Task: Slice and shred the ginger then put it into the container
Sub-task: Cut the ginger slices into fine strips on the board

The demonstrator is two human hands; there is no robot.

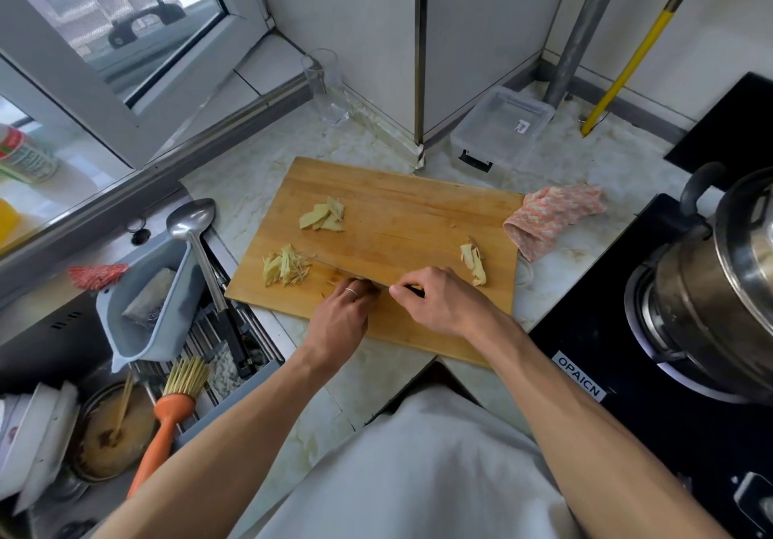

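A wooden cutting board (401,204) lies on the marble counter. On it are a pile of ginger slices (324,215) at the back left, a heap of ginger shreds (285,266) at the left, and ginger peel scraps (474,264) at the right. My right hand (439,302) grips a knife handle; the thin blade (334,267) runs left toward the shreds. My left hand (343,314), a ring on one finger, has its fingertips curled down on ginger beside the blade; that ginger is mostly hidden. A clear plastic container (502,128) sits behind the board.
A drinking glass (326,86) stands by the window sill. A pink cloth (552,214) lies right of the board. The sink at left holds a ladle (196,241), a grey basket (154,308), and an orange brush (167,417). A steel pot (719,279) sits on the black stove.
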